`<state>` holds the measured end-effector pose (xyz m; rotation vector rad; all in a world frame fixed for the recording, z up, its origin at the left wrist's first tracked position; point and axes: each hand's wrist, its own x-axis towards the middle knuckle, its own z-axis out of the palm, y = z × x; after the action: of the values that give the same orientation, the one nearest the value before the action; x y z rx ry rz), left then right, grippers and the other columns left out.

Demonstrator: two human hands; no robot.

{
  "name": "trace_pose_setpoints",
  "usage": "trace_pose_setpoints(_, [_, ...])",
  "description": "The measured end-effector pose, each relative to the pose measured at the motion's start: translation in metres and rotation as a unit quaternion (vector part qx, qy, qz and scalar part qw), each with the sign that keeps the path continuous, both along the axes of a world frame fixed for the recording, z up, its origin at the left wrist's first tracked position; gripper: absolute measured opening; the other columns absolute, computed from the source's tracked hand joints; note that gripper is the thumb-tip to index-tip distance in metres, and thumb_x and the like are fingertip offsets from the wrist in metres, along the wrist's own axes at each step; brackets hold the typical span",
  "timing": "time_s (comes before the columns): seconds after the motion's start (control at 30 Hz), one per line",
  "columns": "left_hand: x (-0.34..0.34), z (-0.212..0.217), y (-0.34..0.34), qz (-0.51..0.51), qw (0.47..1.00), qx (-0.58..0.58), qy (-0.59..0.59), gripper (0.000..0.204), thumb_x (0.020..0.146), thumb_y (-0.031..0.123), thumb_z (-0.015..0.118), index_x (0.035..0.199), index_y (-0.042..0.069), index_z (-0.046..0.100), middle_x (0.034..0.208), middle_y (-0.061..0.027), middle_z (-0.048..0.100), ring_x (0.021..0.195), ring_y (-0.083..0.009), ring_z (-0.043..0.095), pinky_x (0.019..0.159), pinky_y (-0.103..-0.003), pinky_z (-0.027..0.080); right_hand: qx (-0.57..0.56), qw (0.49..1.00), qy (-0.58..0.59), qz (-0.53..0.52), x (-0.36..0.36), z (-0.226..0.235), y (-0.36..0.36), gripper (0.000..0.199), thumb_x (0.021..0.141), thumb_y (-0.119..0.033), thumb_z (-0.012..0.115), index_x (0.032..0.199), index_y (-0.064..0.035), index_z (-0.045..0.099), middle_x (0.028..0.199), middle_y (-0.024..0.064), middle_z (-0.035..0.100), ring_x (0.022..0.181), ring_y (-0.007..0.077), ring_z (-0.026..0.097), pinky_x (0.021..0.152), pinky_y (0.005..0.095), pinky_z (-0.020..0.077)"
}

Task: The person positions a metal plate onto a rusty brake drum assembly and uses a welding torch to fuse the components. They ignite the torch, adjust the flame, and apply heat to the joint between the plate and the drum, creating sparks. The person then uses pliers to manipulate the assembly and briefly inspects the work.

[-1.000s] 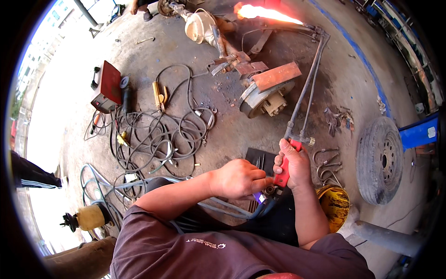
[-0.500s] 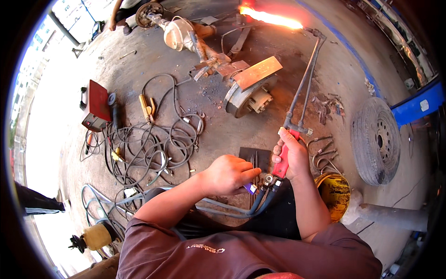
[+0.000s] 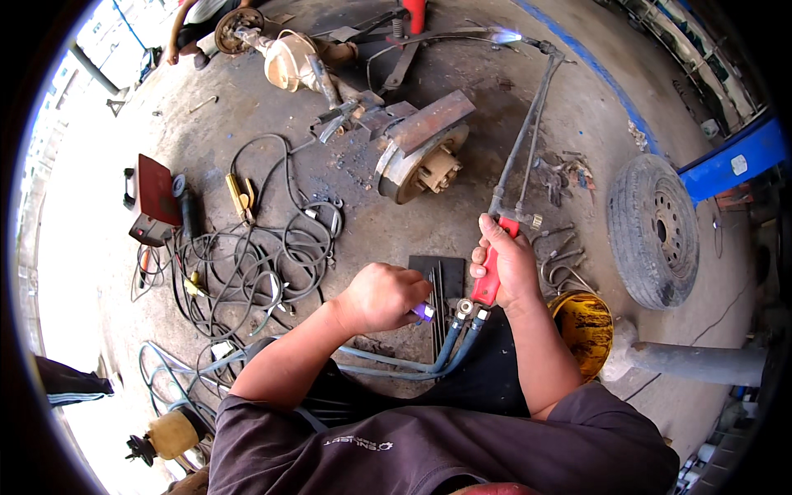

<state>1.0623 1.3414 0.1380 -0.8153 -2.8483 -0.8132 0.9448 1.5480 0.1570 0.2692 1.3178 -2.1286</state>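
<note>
My right hand (image 3: 508,264) grips the red handle of a gas cutting torch (image 3: 492,262). The torch's long twin tubes reach up and away, and a small blue flame (image 3: 505,36) burns at its tip, pointing left. Blue hoses (image 3: 450,346) run from the handle's lower end, next to a round brass valve knob (image 3: 465,306). My left hand (image 3: 384,297) is closed on a purple lighter (image 3: 424,312), just left of the knob and apart from it. Between the hands, thin metal rods (image 3: 437,289) lie over a dark square plate (image 3: 452,276) on the floor.
A vehicle axle (image 3: 318,78) with a brake drum (image 3: 404,177) and rusty steel plate (image 3: 437,122) lies ahead. Tangled cables (image 3: 247,256) and a red welding machine (image 3: 154,200) are left. A wheel (image 3: 660,231) and yellow bucket (image 3: 582,334) stand right. Another person's arm (image 3: 175,37) shows far left.
The large orange flame has shrunk to a short blue one. My left hand has drawn back left from the valve knob with the lighter. The view has shifted slightly.
</note>
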Motion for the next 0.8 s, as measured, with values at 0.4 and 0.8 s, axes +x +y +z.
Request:
trace_pose_setpoints(0.4, [0.002, 0.011, 0.018, -0.061, 0.989, 0.085, 0.106, 0.061, 0.076, 0.02, 0.073, 0.133, 0.001, 0.06, 0.073, -0.0059, 0.056, 0.062, -0.025, 0.061, 0.055, -0.039, 0.049, -0.004, 1.0, -0.03, -0.008, 0.002, 0.004, -0.003, 0.022, 0.094, -0.027, 0.074, 0.094, -0.0121, 0.057, 0.076, 0.0002, 0.055, 0.058, 0.0124, 0.054, 0.045, 0.0271, 0.0404])
trace_pose_setpoints(0.8, [0.002, 0.006, 0.022, -0.057, 0.982, 0.113, 0.137, 0.049, 0.076, 0.016, 0.073, 0.121, 0.0, 0.064, 0.074, -0.0055, 0.057, 0.062, -0.0239, 0.062, 0.053, -0.037, 0.05, -0.006, 1.0, -0.014, 0.021, 0.007, 0.001, -0.008, 0.022, 0.095, -0.027, 0.072, 0.096, -0.0113, 0.057, 0.076, 0.0001, 0.055, 0.058, 0.0119, 0.054, 0.045, 0.0265, 0.0403])
